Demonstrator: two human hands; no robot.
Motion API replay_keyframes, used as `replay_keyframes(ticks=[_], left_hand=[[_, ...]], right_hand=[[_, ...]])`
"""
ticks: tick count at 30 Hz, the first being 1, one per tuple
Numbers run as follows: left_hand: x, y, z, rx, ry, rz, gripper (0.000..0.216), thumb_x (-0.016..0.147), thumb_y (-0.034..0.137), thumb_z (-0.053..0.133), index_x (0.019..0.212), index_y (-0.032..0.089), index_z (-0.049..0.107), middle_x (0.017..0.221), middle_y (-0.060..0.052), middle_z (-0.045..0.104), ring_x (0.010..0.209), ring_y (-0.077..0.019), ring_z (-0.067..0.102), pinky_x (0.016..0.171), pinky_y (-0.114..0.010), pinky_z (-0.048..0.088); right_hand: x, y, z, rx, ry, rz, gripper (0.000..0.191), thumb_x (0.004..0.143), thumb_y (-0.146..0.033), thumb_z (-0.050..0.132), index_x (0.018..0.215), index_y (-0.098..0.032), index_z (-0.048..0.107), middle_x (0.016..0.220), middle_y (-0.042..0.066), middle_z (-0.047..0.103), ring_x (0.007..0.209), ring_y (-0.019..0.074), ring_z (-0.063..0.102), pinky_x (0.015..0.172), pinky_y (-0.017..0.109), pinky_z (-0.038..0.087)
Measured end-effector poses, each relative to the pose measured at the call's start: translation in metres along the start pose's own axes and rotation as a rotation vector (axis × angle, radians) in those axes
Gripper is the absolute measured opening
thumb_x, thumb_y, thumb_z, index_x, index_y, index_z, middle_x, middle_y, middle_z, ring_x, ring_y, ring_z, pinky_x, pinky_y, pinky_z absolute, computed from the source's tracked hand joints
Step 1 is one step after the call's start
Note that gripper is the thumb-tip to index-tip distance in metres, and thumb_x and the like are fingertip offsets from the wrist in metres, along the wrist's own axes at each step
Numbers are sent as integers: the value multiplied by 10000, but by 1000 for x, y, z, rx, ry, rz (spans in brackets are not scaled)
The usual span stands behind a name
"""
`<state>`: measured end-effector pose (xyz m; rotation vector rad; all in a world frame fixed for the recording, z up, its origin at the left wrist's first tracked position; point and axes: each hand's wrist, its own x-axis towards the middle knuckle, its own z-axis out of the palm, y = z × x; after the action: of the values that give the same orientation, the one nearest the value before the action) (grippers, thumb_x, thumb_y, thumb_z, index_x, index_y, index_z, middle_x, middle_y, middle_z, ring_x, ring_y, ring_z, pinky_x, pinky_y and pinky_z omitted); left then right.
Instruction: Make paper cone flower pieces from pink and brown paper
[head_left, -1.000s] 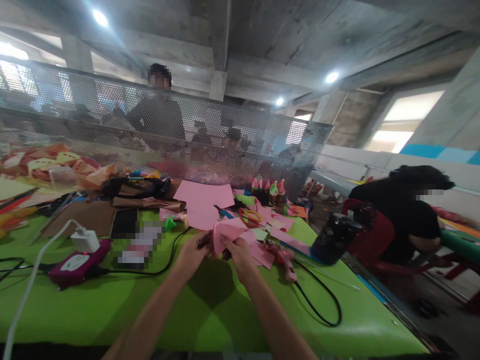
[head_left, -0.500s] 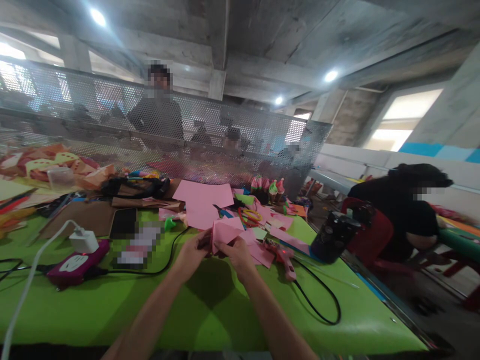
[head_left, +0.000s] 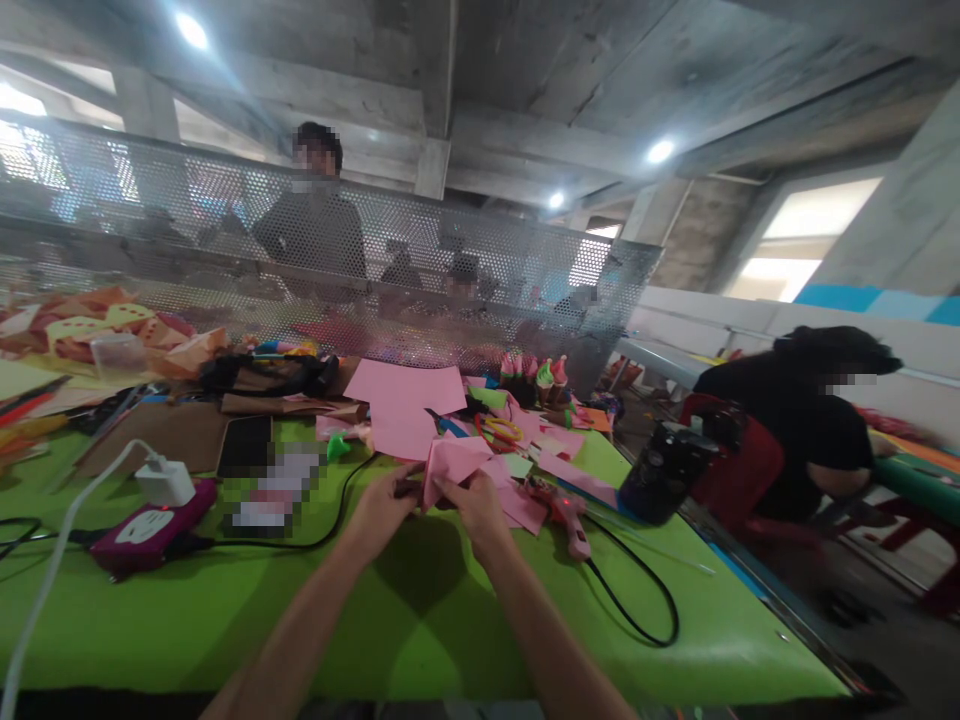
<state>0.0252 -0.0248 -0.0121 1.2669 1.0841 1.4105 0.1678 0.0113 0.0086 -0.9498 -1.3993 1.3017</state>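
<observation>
Between my two hands, above the green table [head_left: 442,630], is a folded piece of pink paper [head_left: 459,462]. My left hand [head_left: 390,505] is closed at its left edge, with the fingertips partly hidden behind the paper. My right hand [head_left: 478,500] pinches the lower part, thumb on the near face. Just right of my right hand lies a pink glue gun [head_left: 571,525] with a small red light and a black cord. Beyond the folded piece are large pink sheets [head_left: 409,400] and scissors with yellow and red handles [head_left: 501,432].
On the left sit a purple power strip [head_left: 142,530] with a white charger [head_left: 165,483] and a dark phone [head_left: 246,447]. A dark cup [head_left: 664,475] stands near the right edge. Small cone-shaped crafts [head_left: 551,375] stand by the perforated metal screen [head_left: 420,270]. A person in black [head_left: 795,420] sits at right.
The pink paper has tilted and shifted slightly to the right between my hands, and its upper flap is shaped differently. Both hands stay on it.
</observation>
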Motion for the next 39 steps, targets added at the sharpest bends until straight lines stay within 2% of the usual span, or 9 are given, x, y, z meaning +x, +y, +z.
replay_keyframes(ticks=[2,6,8,10,13,20,25,31,39], left_hand=[[0,-1,-1,42,28,30,393,617,173,569,988,173,699,741,-18,735,687,-175,661,603,-263,502],[2,-2,-2,100,95,122,152,620,180,615,762,181,668,759,-27,718,741,-187,658,738,-309,517],[2,-3,-3,116,140,160,160,684,243,624,825,175,657,824,-44,719,794,-196,662,780,-324,517],[3,-3,-6,128,170,187,267,752,299,605,983,172,649,920,-57,723,862,-201,667,810,-327,516],[3,-3,-9,161,175,214,335,796,307,574,1105,193,642,964,-49,732,882,-197,672,812,-312,511],[4,-4,-10,252,215,262,219,854,357,550,896,203,700,864,-20,730,822,-192,646,784,-280,473],[1,-1,-11,303,220,282,257,874,404,542,868,200,698,819,-12,716,778,-187,629,735,-261,466],[-2,3,-9,391,236,311,226,871,360,537,886,215,710,833,-21,732,773,-191,642,717,-257,463],[-6,5,-6,545,318,334,164,847,269,558,883,233,713,892,-45,726,833,-203,640,789,-288,450]], right_hand=[[-1,-1,0,3,0,-2,342,580,-398,802,766,-150,655,640,20,670,584,183,589,578,294,480],[-2,-2,0,12,-7,-10,268,617,-379,770,684,-156,638,573,3,632,545,157,543,546,264,433],[-3,-2,0,24,-17,-5,256,628,-384,747,653,-158,631,560,5,629,544,156,540,544,260,420],[-3,-1,0,34,-38,10,245,613,-373,743,641,-153,639,562,11,637,551,159,548,546,257,416],[-5,-1,0,48,-83,37,216,585,-332,744,655,-144,665,589,22,659,571,167,567,557,255,420],[-6,-4,1,87,-130,51,142,561,-242,715,662,-149,682,628,10,680,603,168,584,605,256,443],[-7,-6,1,98,-144,55,175,579,-288,744,676,-150,695,631,24,696,610,189,621,607,271,472],[-10,-9,3,117,-172,47,311,600,-397,793,759,-139,723,701,63,734,636,211,660,638,308,510],[-14,-11,8,108,-207,18,350,598,-424,821,806,-156,733,799,65,752,759,241,674,751,349,515]])
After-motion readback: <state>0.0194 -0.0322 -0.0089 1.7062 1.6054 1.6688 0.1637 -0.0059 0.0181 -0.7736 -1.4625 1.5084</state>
